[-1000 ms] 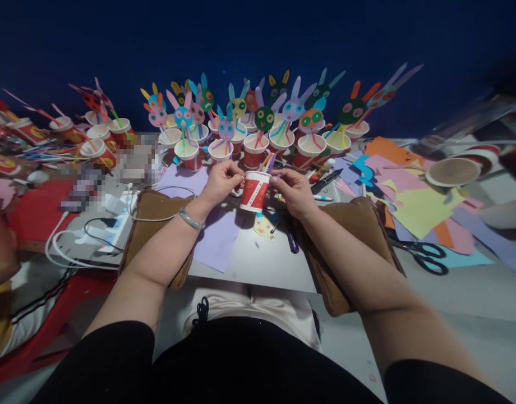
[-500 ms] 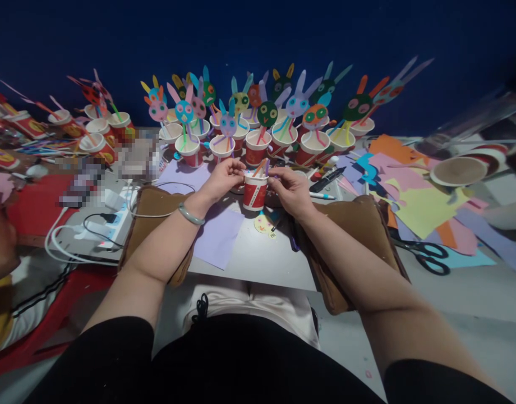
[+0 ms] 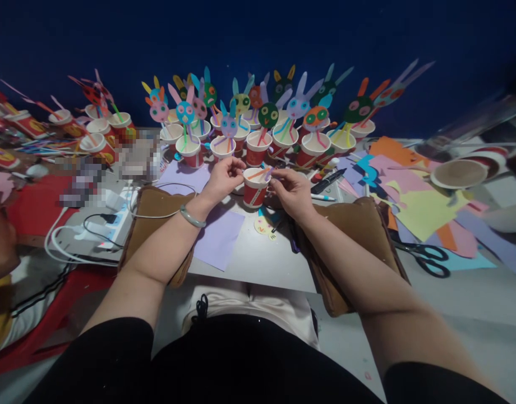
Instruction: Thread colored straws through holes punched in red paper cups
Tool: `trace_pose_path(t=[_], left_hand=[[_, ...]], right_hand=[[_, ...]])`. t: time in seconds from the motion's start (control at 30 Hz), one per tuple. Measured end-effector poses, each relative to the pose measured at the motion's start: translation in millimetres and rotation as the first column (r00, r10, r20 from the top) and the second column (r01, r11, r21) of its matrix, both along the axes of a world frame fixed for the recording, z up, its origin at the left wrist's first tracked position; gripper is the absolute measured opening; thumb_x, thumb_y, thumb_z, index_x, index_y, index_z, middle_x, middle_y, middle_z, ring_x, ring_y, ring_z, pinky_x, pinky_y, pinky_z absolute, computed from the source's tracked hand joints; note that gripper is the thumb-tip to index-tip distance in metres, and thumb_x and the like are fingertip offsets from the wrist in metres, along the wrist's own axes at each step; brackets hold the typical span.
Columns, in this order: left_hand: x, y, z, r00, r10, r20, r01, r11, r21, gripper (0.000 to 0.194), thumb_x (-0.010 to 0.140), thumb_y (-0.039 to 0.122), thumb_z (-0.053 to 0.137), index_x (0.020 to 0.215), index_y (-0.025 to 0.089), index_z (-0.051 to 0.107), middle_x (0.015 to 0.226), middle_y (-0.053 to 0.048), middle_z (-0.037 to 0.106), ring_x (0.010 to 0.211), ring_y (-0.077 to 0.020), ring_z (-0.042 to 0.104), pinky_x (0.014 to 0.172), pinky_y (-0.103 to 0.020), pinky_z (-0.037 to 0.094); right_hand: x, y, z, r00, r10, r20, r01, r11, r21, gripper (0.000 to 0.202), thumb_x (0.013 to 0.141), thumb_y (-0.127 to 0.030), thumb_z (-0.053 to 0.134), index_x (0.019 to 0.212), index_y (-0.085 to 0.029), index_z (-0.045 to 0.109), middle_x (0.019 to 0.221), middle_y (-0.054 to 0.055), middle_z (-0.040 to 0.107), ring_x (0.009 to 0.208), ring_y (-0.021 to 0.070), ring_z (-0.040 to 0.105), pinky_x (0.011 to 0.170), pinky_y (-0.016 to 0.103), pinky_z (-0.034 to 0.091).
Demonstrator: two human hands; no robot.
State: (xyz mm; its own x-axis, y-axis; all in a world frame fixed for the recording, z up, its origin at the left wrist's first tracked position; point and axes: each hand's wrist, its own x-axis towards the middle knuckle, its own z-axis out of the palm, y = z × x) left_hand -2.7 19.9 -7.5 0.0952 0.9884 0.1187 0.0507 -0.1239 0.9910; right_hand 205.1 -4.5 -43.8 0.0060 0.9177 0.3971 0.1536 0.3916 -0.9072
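Observation:
A red paper cup (image 3: 254,194) with a white rim is between my two hands, its mouth tilted toward me. Inside it show an orange straw (image 3: 258,174) and a purple straw at the right rim. My left hand (image 3: 227,179) pinches the cup's left rim. At the right rim, my right hand (image 3: 290,191) has its fingers closed on the cup edge near the purple straw. Just below the cup, a small yellow paper disc (image 3: 263,225) with drawn marks lies on the white table (image 3: 258,255). A purple paper sheet (image 3: 219,238) is left of it.
Rows of cups with paper rabbit heads (image 3: 268,114) stand behind. Brown pads (image 3: 350,230) lie under both forearms. Scissors (image 3: 432,261) and paper scraps (image 3: 422,207) are at right. A power strip (image 3: 115,224) with cables lies left, near another person's arm (image 3: 1,241).
The cup has tipped toward me, so more of its inside and the orange straw show. Both hands stay at its rim, nearly in place.

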Motion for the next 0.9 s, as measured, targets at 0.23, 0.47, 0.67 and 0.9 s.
trace_pose_path(t=[0.23,0.47,0.67,0.9], left_hand=[[0.6,0.3,-4.6,0.999,-0.032,0.002,0.032,0.999,0.007,0.019,0.072,0.001,0.06,0.081,0.016,0.066,0.071,0.002,0.062,0.06,-0.0068,0.052,0.059,-0.019,0.039],[-3.4,-0.5,-7.3,0.997,-0.08,-0.01,0.079,0.996,-0.033,0.019,0.096,0.033,0.057,0.091,0.018,0.067,0.075,-0.001,0.061,0.063,-0.0104,0.054,0.06,-0.022,0.041],[-5.1,-10.5,-3.7,0.946,-0.122,-0.301,0.176,0.971,0.162,0.074,0.059,0.054,0.095,0.119,0.02,0.069,0.12,-0.01,0.068,0.108,-0.0238,0.063,0.09,-0.031,0.051],[-2.2,-9.4,-13.3,0.873,-0.099,-0.477,0.328,0.843,0.426,0.056,0.069,0.031,0.081,0.124,0.021,0.069,0.137,-0.013,0.063,0.135,-0.0309,0.058,0.119,-0.047,0.043]], right_hand=[[-2.1,-2.6,5.3,1.0,0.014,0.019,-0.014,1.0,-0.006,0.015,0.081,-0.036,0.078,0.089,-0.025,0.077,0.094,0.005,0.073,0.074,0.0182,0.066,0.071,0.036,0.06],[-3.1,-3.7,5.9,0.999,0.013,0.044,-0.013,1.0,0.01,0.009,0.081,-0.032,0.075,0.087,-0.025,0.077,0.089,0.005,0.074,0.079,0.0198,0.067,0.076,0.037,0.058],[-2.6,-6.6,8.4,0.989,0.005,0.148,-0.021,0.994,0.106,0.008,0.082,-0.024,0.069,0.086,-0.026,0.077,0.087,0.004,0.075,0.079,0.0205,0.066,0.078,0.037,0.056],[-3.5,-8.8,2.5,0.95,-0.031,0.309,-0.049,0.968,0.248,0.017,0.085,-0.022,0.066,0.098,-0.024,0.077,0.091,0.005,0.078,0.076,0.0192,0.067,0.074,0.035,0.057]])
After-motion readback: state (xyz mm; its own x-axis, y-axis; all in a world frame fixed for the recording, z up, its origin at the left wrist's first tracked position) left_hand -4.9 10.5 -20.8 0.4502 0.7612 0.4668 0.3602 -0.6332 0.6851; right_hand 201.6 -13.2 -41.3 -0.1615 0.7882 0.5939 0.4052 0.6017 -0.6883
